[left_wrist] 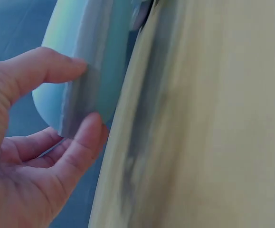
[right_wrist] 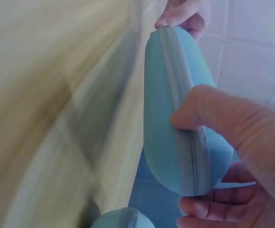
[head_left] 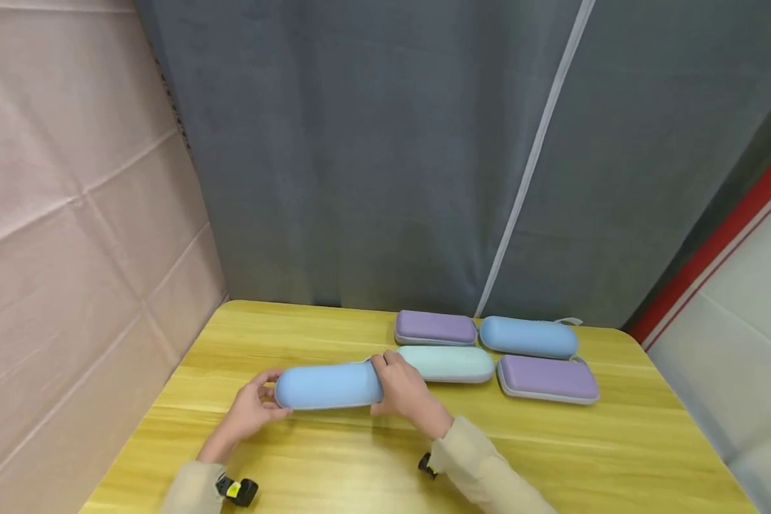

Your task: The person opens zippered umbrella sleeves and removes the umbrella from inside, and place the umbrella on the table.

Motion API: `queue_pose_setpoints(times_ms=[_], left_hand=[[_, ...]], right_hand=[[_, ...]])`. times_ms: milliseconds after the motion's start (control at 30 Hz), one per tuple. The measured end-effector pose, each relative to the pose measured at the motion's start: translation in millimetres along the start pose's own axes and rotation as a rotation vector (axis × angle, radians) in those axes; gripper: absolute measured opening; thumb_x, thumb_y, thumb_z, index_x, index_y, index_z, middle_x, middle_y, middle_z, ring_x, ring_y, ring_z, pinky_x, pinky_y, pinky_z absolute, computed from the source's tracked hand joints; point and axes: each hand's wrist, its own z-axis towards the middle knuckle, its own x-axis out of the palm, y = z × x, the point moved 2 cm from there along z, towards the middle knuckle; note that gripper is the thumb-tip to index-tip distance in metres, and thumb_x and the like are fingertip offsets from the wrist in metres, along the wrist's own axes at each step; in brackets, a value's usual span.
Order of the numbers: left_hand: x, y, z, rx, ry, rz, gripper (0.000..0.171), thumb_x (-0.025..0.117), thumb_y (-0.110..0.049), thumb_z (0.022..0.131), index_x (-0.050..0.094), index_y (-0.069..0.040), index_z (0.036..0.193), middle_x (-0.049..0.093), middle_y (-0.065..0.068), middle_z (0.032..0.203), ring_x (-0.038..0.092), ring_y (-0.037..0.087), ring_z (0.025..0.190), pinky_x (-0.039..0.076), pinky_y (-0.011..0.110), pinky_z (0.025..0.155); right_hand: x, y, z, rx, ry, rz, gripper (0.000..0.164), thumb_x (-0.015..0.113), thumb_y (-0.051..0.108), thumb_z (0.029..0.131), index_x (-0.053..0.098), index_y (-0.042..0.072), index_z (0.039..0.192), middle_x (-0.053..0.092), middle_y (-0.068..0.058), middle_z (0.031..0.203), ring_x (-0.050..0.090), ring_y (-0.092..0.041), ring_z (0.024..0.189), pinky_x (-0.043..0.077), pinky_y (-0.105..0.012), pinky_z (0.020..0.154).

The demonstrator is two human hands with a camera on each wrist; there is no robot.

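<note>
1. Blue case [head_left: 329,386] lay lengthwise between the left fingers [left_wrist: 82,142] and the right fingers [right_wrist: 213,209], over the counter [head_left: 334,464], its smooth shell facing up and its grey zip band [right_wrist: 175,71] running along the side nearer the person.
2. Left fingers pinched the rounded left end of that case, with digits spread to either side of the end and touching the zip band.
3. Right fingers grasped its opposite end: the right thumb [right_wrist: 194,111] pressed on the zip band while the other fingers curled round the far side.
4. Just right of the right fingers, the mint case [head_left: 450,365] rested on the counter, its left end partly hidden by them in the head view; whether they touched it could not be told.
5. Beyond the right fingers, behind the mint case, lay the back purple case [head_left: 435,327].
6. Farther right of those fingers, the second blue case [head_left: 530,337] lay beside the back purple case, with a wrist loop [head_left: 568,321] at its right end.
7. Nearer the person than the second blue case, and well to the right of the right fingers, sat the front purple case [head_left: 548,378].
8. Past all the fingers, a dark grey curtain [head_left: 373,143] hung behind the counter.
</note>
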Motion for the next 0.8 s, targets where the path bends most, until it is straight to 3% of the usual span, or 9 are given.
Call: queue_pose_setpoints(times_ms=[167, 300, 433, 667, 800], left_hand=[[6.1, -6.8, -18.6, 0.009, 0.017, -0.045, 0.074, 0.078, 0.008, 0.065, 0.042, 0.008, 0.13, 0.045, 0.025, 0.123, 0.063, 0.02, 0.074, 0.055, 0.028, 0.066], [14.6, -10.9, -28.2, 0.073, 0.023, -0.037, 0.073, 0.08, 0.009, 0.062, 0.045, 0.008, 0.126, 0.048, 0.025, 0.117, 0.062, 0.019, 0.074, 0.055, 0.027, 0.065], [25.0, -12.7, -33.8, 0.114, 0.037, -0.019, 0.071, 0.081, 0.008, 0.062, 0.046, 0.007, 0.124, 0.052, 0.023, 0.109, 0.062, 0.017, 0.076, 0.055, 0.026, 0.065], [41.8, -18.1, -39.5, 0.193, 0.079, -0.036, 0.071, 0.081, 0.008, 0.06, 0.047, 0.008, 0.122, 0.054, 0.021, 0.103, 0.063, 0.015, 0.076, 0.056, 0.027, 0.068], [53.4, -20.8, -44.3, 0.204, 0.097, -0.047, 0.07, 0.081, 0.009, 0.058, 0.047, 0.009, 0.12, 0.053, 0.021, 0.104, 0.063, 0.015, 0.077, 0.055, 0.027, 0.068]], right_hand=[[0, -2, -23, 0.009, -0.011, 0.075, 0.07, 0.084, 0.029, 0.059, 0.054, 0.004, 0.117, 0.055, -0.009, 0.103, 0.057, -0.022, 0.09, 0.053, -0.033, 0.074], [2, -8, -42, 0.008, -0.051, 0.178, 0.071, 0.082, 0.024, 0.06, 0.052, 0.003, 0.121, 0.053, -0.008, 0.107, 0.059, -0.021, 0.091, 0.053, -0.034, 0.076], [4, -16, -59, -0.011, -0.115, 0.28, 0.072, 0.082, 0.02, 0.06, 0.05, 0.002, 0.122, 0.051, -0.008, 0.109, 0.058, -0.02, 0.094, 0.052, -0.035, 0.079], [4, -28, -88, -0.01, -0.188, 0.505, 0.073, 0.085, 0.01, 0.057, 0.051, 0.001, 0.121, 0.049, -0.005, 0.108, 0.054, -0.014, 0.089, 0.052, -0.025, 0.069], [4, -33, -104, -0.008, -0.218, 0.535, 0.073, 0.086, 0.008, 0.056, 0.05, 0.0, 0.12, 0.05, -0.006, 0.111, 0.053, -0.015, 0.092, 0.051, -0.022, 0.068]])
